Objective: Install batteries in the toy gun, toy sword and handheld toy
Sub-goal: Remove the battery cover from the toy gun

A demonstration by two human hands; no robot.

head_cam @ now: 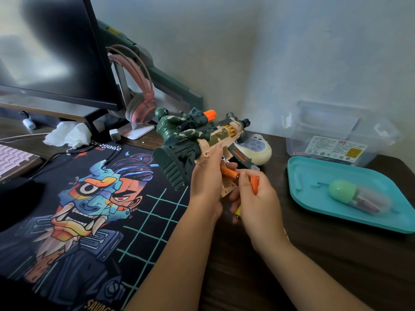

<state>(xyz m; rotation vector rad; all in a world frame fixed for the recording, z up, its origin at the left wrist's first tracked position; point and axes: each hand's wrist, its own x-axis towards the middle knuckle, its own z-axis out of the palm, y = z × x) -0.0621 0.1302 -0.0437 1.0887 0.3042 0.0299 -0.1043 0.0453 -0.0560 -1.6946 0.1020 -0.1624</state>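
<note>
Above the worktop (336, 254), left hand (206, 182) gripped one toy gun (193, 140); right hand (258, 203), at 4 o'clock, pinched two orange batteries (229, 172), partly finger-hidden.

Wall (314, 52): plain and pale, as I see it.
Desk (325, 265): dark wood grain, set against the wall.
Light: soft, reflecting off the monitor (45, 52).

- One toy gun (197, 140)
- One handheld toy (258, 151)
- Two orange batteries (229, 172) (254, 184)
- One teal tray (332, 216)
- One clear plastic box (332, 131)
- One green-capped capsule (357, 196)
- One pink headset (143, 97)
- One monitor (56, 52)
</note>
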